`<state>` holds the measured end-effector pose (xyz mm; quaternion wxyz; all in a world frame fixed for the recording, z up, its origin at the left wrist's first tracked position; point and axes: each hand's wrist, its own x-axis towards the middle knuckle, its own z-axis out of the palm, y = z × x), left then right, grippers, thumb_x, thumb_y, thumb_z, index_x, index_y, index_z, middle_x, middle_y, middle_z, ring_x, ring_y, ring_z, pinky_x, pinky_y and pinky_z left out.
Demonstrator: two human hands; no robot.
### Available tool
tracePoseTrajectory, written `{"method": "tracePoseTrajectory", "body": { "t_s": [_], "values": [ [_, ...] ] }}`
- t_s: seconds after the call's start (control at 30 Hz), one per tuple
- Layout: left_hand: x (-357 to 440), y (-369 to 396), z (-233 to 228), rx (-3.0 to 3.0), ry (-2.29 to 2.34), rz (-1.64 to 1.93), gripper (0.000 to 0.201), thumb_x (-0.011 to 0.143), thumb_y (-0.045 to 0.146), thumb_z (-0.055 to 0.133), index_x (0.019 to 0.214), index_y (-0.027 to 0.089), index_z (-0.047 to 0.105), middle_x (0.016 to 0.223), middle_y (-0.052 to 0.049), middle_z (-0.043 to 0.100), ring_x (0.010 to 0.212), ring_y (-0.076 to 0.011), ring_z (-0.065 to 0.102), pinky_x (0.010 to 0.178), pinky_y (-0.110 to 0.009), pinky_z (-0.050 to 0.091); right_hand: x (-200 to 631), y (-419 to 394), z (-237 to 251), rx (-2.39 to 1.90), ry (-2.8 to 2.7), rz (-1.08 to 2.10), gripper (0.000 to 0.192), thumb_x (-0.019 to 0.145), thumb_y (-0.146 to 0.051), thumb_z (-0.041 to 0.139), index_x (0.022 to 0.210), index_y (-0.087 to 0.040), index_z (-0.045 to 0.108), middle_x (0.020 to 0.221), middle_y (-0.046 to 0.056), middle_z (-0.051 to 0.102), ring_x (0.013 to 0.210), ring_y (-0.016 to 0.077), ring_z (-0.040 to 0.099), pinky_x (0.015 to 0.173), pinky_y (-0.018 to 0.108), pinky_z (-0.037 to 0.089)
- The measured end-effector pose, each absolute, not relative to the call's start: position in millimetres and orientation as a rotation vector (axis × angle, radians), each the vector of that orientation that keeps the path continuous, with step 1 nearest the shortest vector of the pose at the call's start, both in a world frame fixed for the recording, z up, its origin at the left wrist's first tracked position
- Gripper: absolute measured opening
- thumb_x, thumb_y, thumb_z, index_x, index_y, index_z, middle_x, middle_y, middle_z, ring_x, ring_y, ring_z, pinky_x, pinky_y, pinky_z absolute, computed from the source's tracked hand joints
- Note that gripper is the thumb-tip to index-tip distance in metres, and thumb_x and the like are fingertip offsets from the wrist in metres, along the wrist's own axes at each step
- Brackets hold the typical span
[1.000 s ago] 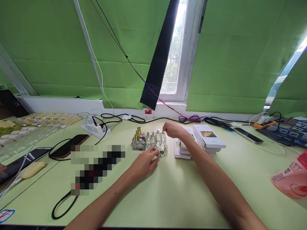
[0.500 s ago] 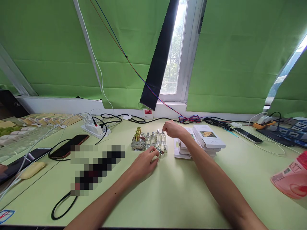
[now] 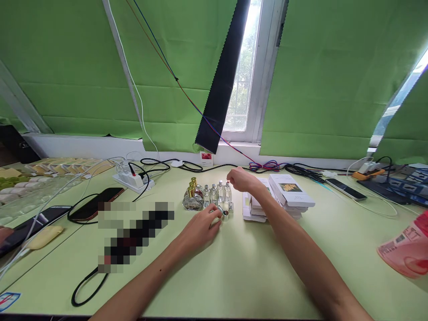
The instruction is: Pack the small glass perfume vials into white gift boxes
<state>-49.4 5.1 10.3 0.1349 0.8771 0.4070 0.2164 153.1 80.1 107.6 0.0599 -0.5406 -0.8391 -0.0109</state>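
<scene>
Centrally on the bench (image 3: 234, 267), toward its far edge, a cluster of small glass bottles (image 3: 217, 194) is stood upright in a short row that runs left to right, with two gold-capped bottles (image 3: 193, 196) at its left end. The left hand (image 3: 200, 227) is laid on the bench just in front of the row, its fingers curled around a small silver-capped bottle (image 3: 223, 211) that is tipped onto its side; the bottle's long axis is pointed roughly rightward and away from the palm, its cap end outermost. The right hand (image 3: 241, 179) is raised just behind and to the right of the row, fingertips pinched together over the top of the rightmost upright bottle; whether anything is gripped in that pinch cannot be told, since the tips are too small to be made out. So the lying bottle is held by the left hand, while the right hand is kept slightly farther from it, above and beyond, with the upright bottles between the two. Just beside the right wrist, stacks of white boxes (image 3: 284, 191) are piled. Toward the left edge, a power strip (image 3: 133, 179), a dark phone (image 3: 96, 203) and looping black cable (image 3: 83, 285) are spread; near the right edge a pink packet (image 3: 406, 247) is seen.
</scene>
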Motion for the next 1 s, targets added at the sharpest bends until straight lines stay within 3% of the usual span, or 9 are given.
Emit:
{"method": "tracePoseTrajectory", "body": {
  "t_s": [0.13,0.37,0.73,1.0],
  "values": [
    [-49.7,4.7,10.7,2.535,1.174,0.641,0.018,0.097,0.026,0.045,0.093,0.022,0.062,0.106,-0.005,0.06,0.076,-0.017,0.061,0.069,-0.03,0.045,153.6,87.1,99.8,-1.681,-2.436,0.007,0.018,0.092,-0.015,0.061,0.101,-0.013,0.077,0.093,0.012,0.073,0.083,0.0183,0.062,0.066,0.026,0.035],
    [-49.9,4.3,10.5,2.54,1.164,0.669,0.017,0.096,0.026,0.046,0.092,0.022,0.062,0.104,-0.005,0.061,0.071,-0.0156,0.059,0.065,-0.029,0.044,152.0,96.3,88.5,-1.702,-2.319,0.089,0.023,0.096,-0.029,0.062,0.086,-0.015,0.077,0.085,0.01,0.071,0.075,0.0158,0.059,0.066,0.025,0.036],
    [-49.5,3.6,11.8,2.55,1.164,0.647,0.015,0.096,0.024,0.046,0.094,0.023,0.062,0.108,-0.005,0.06,0.073,-0.016,0.06,0.068,-0.03,0.045,150.6,97.5,85.2,-1.658,-2.218,0.182,0.022,0.092,-0.022,0.066,0.073,-0.014,0.075,0.066,0.003,0.064,0.062,0.0122,0.047,0.063,0.024,0.034],
    [-49.8,2.7,11.1,2.554,1.149,0.653,0.015,0.095,0.022,0.047,0.094,0.023,0.062,0.108,-0.005,0.06,0.077,-0.0173,0.061,0.07,-0.03,0.046,154.2,99.8,80.4,-1.625,-2.186,0.24,0.021,0.091,-0.021,0.065,0.074,-0.014,0.074,0.063,0.001,0.063,0.059,0.011,0.047,0.06,0.023,0.034]
  ]
}}
